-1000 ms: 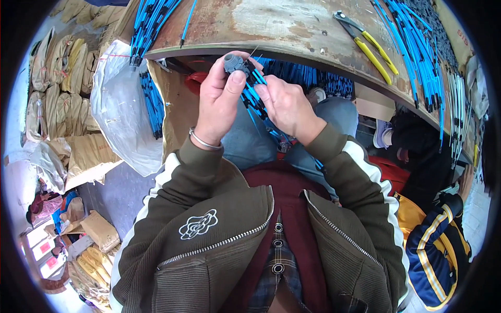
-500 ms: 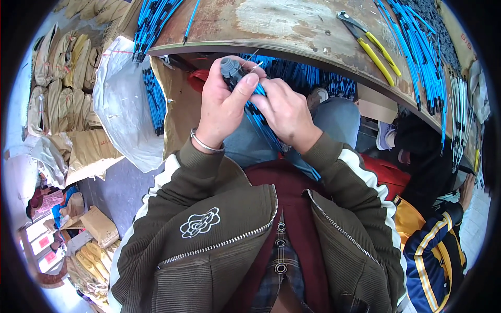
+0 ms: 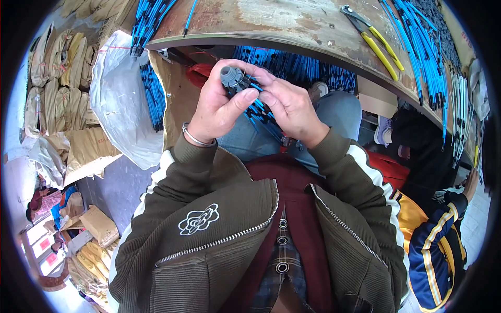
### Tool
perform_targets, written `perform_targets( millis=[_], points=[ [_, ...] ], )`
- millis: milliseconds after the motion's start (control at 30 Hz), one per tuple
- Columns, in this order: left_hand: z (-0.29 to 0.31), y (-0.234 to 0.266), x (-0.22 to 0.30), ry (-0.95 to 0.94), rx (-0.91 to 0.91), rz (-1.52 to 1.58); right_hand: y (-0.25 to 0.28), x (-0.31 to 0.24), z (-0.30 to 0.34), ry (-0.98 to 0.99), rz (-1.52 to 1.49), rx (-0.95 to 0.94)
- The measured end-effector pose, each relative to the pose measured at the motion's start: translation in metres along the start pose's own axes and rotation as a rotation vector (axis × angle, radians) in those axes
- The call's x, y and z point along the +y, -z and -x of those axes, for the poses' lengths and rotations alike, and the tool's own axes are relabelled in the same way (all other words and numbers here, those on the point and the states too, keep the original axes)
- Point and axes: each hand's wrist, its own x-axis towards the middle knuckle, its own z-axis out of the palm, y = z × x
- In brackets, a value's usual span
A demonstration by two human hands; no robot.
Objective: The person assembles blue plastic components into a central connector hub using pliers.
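Note:
My left hand point(image 3: 219, 107), with a metal bangle at its wrist, is wrapped round a bundle of thin blue rods point(image 3: 257, 110) with black sleeves. A dark grey ribbed cluster of fittings point(image 3: 231, 77) tops the bundle and sticks up between thumb and forefinger. My right hand point(image 3: 292, 107) is closed at the bundle's right side, its thumb and fingertips pinched at a blue rod close to the left thumb. The exact pinch is partly hidden. The bundle's lower rods hang above my lap.
Ahead is a worn wooden table point(image 3: 292, 23) with yellow-handled pliers point(image 3: 373, 44) and blue rods point(image 3: 420, 57). More rods point(image 3: 292, 65) lie underneath. A plastic-lined box point(image 3: 122, 99) stands left, near brown paper sacks point(image 3: 57, 104). A person's dark sleeve point(image 3: 433, 245) shows at right.
My right hand has shifted slightly right and down, its fingers still at the bundle. The grey fitting end has tilted to face more upward. A thin strand sticking up beside it no longer stands out.

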Motion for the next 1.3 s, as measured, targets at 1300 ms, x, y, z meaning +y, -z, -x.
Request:
perform_targets(
  millis=[1300],
  points=[
    [-0.027,-0.015,0.011,0.078,-0.055,-0.042,0.125,-0.051,-0.017,-0.687,-0.537,0.014]
  ],
)
